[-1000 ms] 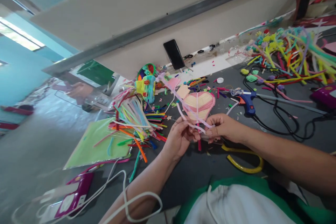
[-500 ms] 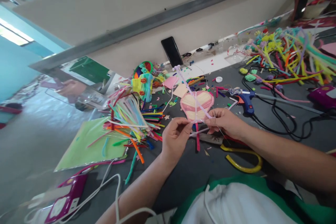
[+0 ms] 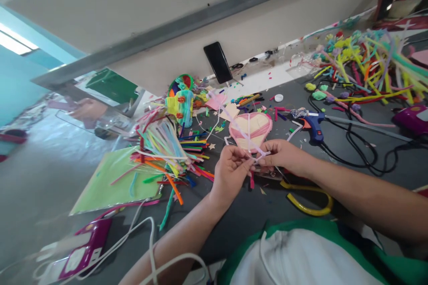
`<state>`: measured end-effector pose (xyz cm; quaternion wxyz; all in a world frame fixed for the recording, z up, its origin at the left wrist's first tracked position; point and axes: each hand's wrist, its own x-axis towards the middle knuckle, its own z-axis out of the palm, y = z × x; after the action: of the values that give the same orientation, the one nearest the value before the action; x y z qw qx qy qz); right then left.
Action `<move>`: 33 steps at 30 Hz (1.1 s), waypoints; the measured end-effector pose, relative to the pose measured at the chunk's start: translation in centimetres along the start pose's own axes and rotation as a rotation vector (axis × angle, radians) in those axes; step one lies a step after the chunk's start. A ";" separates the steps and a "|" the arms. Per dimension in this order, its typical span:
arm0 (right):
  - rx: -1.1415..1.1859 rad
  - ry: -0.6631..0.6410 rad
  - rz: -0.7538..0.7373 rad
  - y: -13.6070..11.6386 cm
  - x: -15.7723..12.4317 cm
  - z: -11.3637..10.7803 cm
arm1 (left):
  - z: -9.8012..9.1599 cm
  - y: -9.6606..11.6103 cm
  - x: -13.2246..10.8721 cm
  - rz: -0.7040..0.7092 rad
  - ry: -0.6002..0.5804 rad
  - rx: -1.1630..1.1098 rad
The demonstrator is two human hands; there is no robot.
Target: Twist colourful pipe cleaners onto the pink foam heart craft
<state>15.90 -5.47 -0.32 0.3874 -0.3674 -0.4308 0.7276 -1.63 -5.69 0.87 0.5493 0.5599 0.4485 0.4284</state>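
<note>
My left hand (image 3: 230, 173) and my right hand (image 3: 281, 156) meet close together above the dark table, fingertips pinched. Between them is a pale lilac pipe cleaner (image 3: 246, 135), bent and crossing near the fingertips, its long end sloping up and left. Both hands are closed on it. Just beyond lies a pink-edged, cream heart-shaped piece (image 3: 262, 125) with a lilac strip over it. A short dark pink strip (image 3: 252, 181) shows below the fingers. Scissors with a yellow handle (image 3: 312, 210) lie under my right wrist, their blades mostly hidden.
A blue glue gun (image 3: 314, 125) with black cords sits to the right. Bundled pipe cleaners (image 3: 163, 140) lie left on a green sheet (image 3: 100, 187). More pipe cleaners (image 3: 368, 69) are heaped at back right. A phone (image 3: 218, 62) leans on the wall. White cables run front left.
My hands have come closer together, the left moving right. The lilac pipe cleaner is now crossed near the fingertips, and its long end has dropped lower and to the left.
</note>
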 end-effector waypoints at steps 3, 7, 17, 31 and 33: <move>-0.036 0.057 -0.028 -0.1 -0.1 0.2 | 0.1 0.0 -0.1 -0.017 -0.004 0.039; -0.108 0.134 -0.070 0.0 -0.2 0.4 | 0.0 0.2 -0.4 -0.016 -0.069 0.213; -0.186 0.219 -0.046 1.1 -0.1 0.6 | -0.2 0.3 -0.7 0.150 -0.130 0.536; -0.143 0.216 -0.036 -0.1 -0.4 0.8 | 0.3 0.1 -0.4 -0.150 -0.135 0.220; -0.057 0.193 -0.020 -0.1 -0.3 0.7 | 0.1 0.1 -0.5 0.009 -0.103 0.436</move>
<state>15.46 -5.88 0.06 0.4240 -0.4423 -0.4155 0.6723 -1.69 -6.23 1.01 0.4356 0.6886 0.4993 0.2946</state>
